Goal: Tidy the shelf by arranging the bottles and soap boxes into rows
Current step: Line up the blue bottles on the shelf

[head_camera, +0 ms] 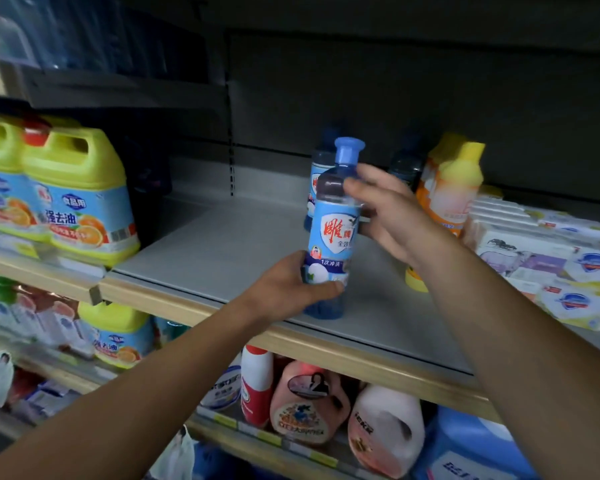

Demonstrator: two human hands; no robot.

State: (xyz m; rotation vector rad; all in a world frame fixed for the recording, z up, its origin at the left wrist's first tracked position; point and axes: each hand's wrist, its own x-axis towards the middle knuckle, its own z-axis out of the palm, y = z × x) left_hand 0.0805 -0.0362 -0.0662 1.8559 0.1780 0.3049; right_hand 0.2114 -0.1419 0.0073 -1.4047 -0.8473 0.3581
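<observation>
Two bare forearms reach in from the bottom edge toward a grey shelf (pixel 222 251). Lower down, the left hand (pixel 284 289) grips the bottom of a blue bottle (pixel 333 233), fingers curled round it, holding it upright near the shelf's front edge. At the bottle's shoulder the right hand (pixel 388 209) has its fingers loosely spread and touching the bottle's side. Behind stands another blue bottle (pixel 321 168), with an orange bottle with a yellow cap (pixel 447 188) to the right. Stacked soap boxes (pixel 541 251) lie at the far right. Yellow jugs (pixel 80 195) fill the shelf section to the left.
</observation>
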